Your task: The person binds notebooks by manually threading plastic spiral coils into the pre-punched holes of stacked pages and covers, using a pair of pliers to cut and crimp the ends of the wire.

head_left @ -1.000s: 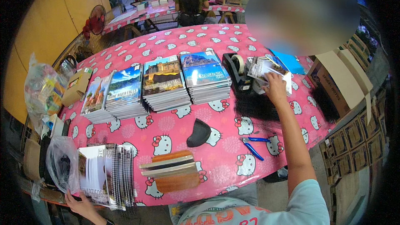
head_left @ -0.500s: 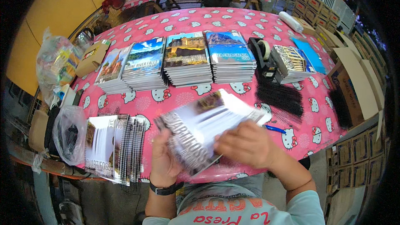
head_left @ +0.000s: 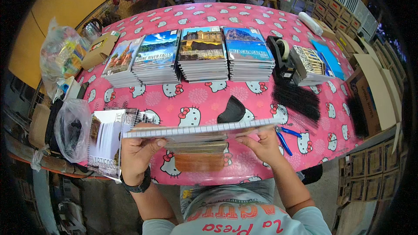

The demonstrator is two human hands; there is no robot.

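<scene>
Level in front of me, a thin notebook (head_left: 200,129) is turned edge-on, with a row of evenly spaced marks along its pale edge. My left hand (head_left: 138,153) grips its left end, thumb on the near side. At the other end, my right hand (head_left: 260,146) holds it between thumb and fingers. Below it on the table is a brown and orange flat piece (head_left: 199,159), partly covered and unclear. Blue-handled pliers (head_left: 284,142) lie beside my right hand. Waterfall-cover notebooks (head_left: 104,137) overlap in a pile beside my left hand.
Several notebook stacks (head_left: 203,67) line the far side of the pink table (head_left: 150,98). A tape dispenser (head_left: 283,63), black binding coils (head_left: 297,104) and an open carton (head_left: 370,82) are on the right. A black curved item (head_left: 232,109) lies beyond my hands; plastic bags (head_left: 72,128) sit left.
The notebook has swung from cover-up and slanted to level and edge-on. My left hand moved left to its end, my right to the opposite end. The black item and pliers are now uncovered.
</scene>
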